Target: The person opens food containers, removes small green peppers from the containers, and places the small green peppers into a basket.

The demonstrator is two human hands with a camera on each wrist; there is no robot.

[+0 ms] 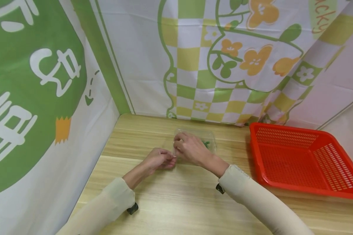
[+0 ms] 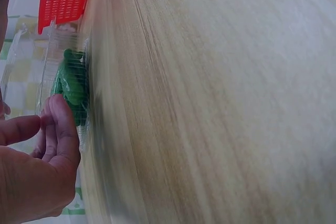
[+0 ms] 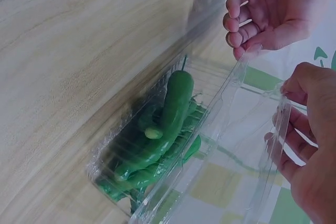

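A clear plastic clamshell box (image 1: 210, 135) stands on the table with its lid (image 3: 247, 145) raised. Inside it lie several green peppers (image 3: 176, 103), mostly covered by the right hand in the head view. My right hand (image 1: 191, 148) holds the lid's free edge, thumb on one side and fingers on the other. At the box's near left corner, my left hand (image 1: 160, 159) pinches the clear plastic between thumb and fingertips. In the left wrist view, the left hand (image 2: 47, 156) overlaps the end of the box, and the peppers (image 2: 73, 85) show beyond its fingertips.
To the right sits a red perforated plastic basket (image 1: 291, 163) on the wooden table (image 1: 176, 202). A printed cloth (image 1: 194, 65) hangs behind the table's back edge, and another green and white one (image 1: 85, 130) runs along the left side.
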